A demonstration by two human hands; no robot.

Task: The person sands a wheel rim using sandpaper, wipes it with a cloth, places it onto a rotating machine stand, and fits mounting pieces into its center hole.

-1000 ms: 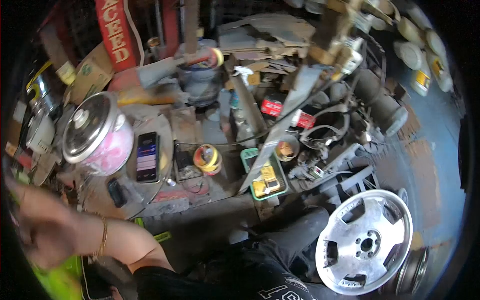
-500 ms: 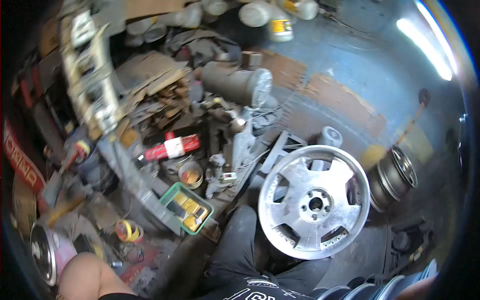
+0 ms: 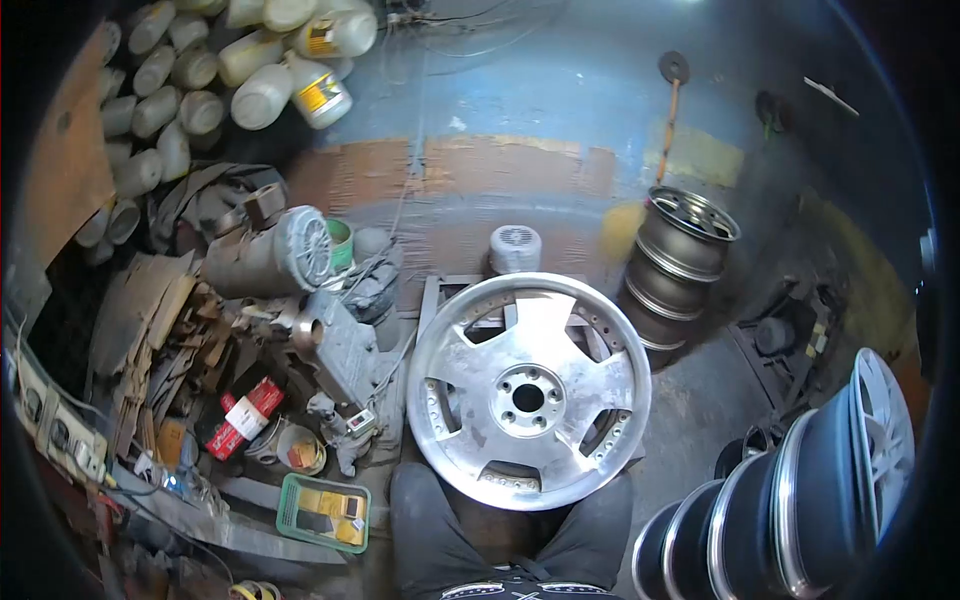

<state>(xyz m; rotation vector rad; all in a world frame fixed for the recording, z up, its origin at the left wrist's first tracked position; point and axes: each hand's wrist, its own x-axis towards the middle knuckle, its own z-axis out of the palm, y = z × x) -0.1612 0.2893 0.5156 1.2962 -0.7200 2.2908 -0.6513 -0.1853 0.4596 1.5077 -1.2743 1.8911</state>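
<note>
The round wheel rim [image 3: 527, 395] is bright, scuffed metal with five broad, flat spokes and a studded edge. It lies face up by my dark-trousered knees [image 3: 430, 505], near a ribbed motor [image 3: 515, 248]. My left grip and right grip are out of view, so I can't tell their state, their distance from the rim or my arms' pose.

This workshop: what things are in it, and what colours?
Big wheel: one, silver, centre
Wheel stack: one, grey, upper right
Wheel row: one, silver and dark, bottom right
Jugs: many, whitish, top left
Cylinder: one, grey, left
Pail: one, green, behind cylinder
Cardboard: several, brown, left
Box: one, red-white, left
Basket: one, green, lower left
Packets: some, yellow, in basket
Clutter: too jumbled to count, left
Motor-like thing: one, grey, behind big wheel
Legs: two, dark trousers, bottom middle
Hands: none in view
</note>
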